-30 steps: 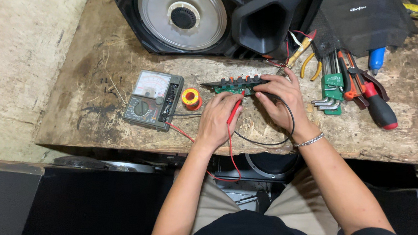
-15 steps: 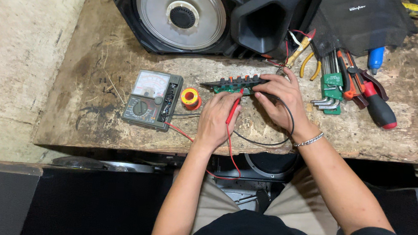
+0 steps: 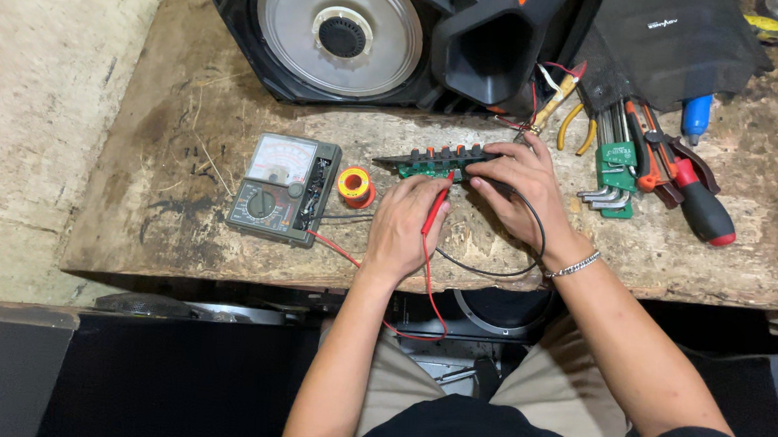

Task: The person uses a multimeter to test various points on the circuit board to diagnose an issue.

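- Little has shifted since the earlier frames: both hands stay at the green circuit board [image 3: 435, 160] on the worn wooden bench [image 3: 168, 210].
- Left hand [image 3: 402, 229] grips a red probe [image 3: 436, 208], tip at the board.
- Right hand [image 3: 526, 188] is curled over the board's right end, its black lead [image 3: 535, 244] looping below.
- An analog multimeter [image 3: 282, 187] and solder spool [image 3: 355, 186] lie just left of the board.
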